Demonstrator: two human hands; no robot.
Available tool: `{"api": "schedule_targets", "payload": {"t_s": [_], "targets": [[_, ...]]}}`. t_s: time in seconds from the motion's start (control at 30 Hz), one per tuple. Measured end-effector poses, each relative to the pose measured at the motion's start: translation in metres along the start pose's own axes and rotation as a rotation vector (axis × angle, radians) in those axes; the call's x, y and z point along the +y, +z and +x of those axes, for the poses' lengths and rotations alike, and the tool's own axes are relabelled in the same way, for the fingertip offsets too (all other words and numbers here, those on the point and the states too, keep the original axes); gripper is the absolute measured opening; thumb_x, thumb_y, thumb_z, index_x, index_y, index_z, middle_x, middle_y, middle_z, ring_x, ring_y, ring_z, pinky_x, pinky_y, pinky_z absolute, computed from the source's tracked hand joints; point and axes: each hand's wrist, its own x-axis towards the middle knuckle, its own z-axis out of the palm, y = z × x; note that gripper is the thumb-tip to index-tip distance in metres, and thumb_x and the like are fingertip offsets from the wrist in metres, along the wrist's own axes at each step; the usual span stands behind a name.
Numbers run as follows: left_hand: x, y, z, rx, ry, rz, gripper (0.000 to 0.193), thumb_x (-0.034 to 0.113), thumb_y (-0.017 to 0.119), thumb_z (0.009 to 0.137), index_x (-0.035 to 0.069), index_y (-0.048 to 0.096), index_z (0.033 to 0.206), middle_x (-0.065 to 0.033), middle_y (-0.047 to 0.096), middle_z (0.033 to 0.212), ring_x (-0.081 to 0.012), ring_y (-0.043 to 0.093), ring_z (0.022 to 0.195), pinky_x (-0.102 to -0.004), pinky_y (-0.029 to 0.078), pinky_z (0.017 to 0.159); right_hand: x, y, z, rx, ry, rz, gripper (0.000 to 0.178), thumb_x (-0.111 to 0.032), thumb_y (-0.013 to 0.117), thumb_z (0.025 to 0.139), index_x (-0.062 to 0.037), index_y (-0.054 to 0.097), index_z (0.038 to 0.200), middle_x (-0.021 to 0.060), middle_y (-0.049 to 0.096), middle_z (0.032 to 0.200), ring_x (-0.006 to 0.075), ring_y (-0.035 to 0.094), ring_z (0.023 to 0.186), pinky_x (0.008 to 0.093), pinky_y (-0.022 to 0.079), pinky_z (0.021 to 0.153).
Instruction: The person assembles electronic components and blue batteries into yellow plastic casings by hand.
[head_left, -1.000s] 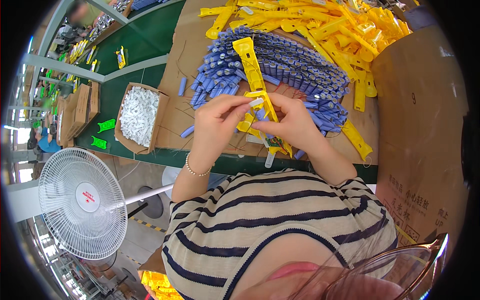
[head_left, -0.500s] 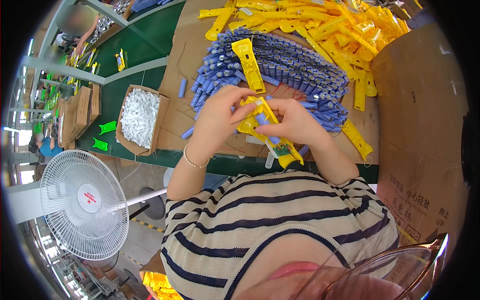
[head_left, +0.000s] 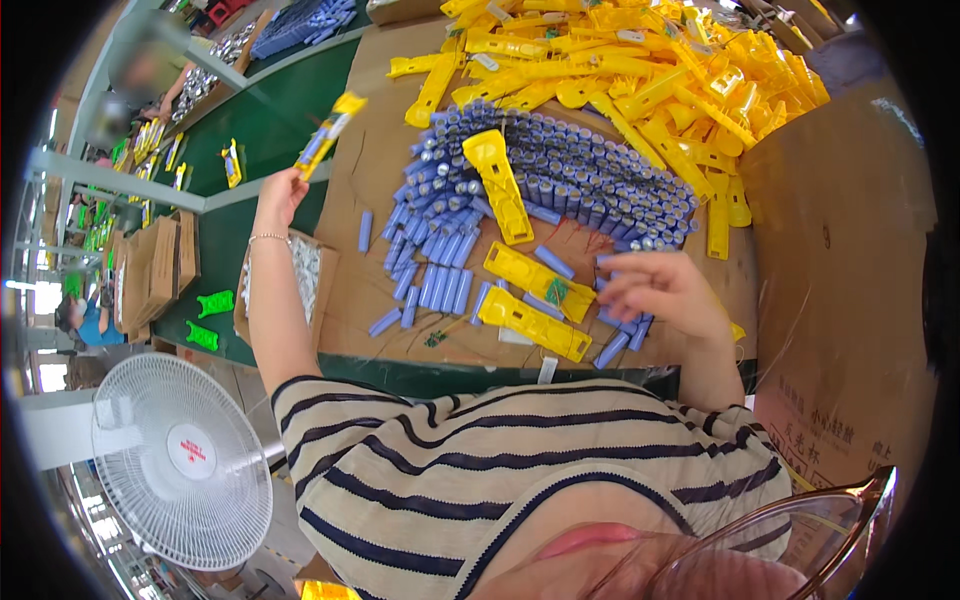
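Now pinching the near end of a yellow casing with blue cells (head_left: 322,147) between the fingers of the left hand (head_left: 284,192), held out over the green desk (head_left: 275,115), near the edge of a cardboard sheet (head_left: 345,215). Holding the right hand (head_left: 662,292) above the sheet with fingers loosely spread and bent, just beside a casing with a green board (head_left: 515,267). Lying next to that, another yellow casing (head_left: 540,328). Heaped beyond, loose blue cells (head_left: 560,165) and a yellow pile (head_left: 640,70). Partly hidden behind the left forearm, a box of white pieces (head_left: 308,268).
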Motion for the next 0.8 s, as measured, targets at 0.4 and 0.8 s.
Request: {"api": "schedule_targets", "payload": {"t_s": [0.4,0.8], "targets": [[-0.053,0.012,0.163,0.518,0.1,-0.048,0.022,0.003,0.061,0.08,-0.015,0.057,0.091,-0.0181,0.057,0.09,-0.0252,0.062,0.071,-0.0307,0.056,0.06,-0.072,-0.105,0.096,0.71,-0.299,-0.948,0.033,-0.015,0.064,0.082,0.0016,0.06,0.11,0.0108,0.066,0.095,0.017,0.063,0.082,0.0276,0.05,0.073],[0.017,0.041,-0.036,0.228,0.689,0.452,0.05,0.009,0.055,0.086,0.003,0.038,0.132,-0.0137,0.04,0.121,-0.0153,0.053,0.094,-0.0295,0.048,0.077,-0.092,-0.237,0.21,0.933,-0.155,-1.443,0.045,-0.024,0.068,0.073,-0.0029,0.057,0.111,0.0182,0.062,0.105,0.0367,0.058,0.098,0.042,0.047,0.085]]}}
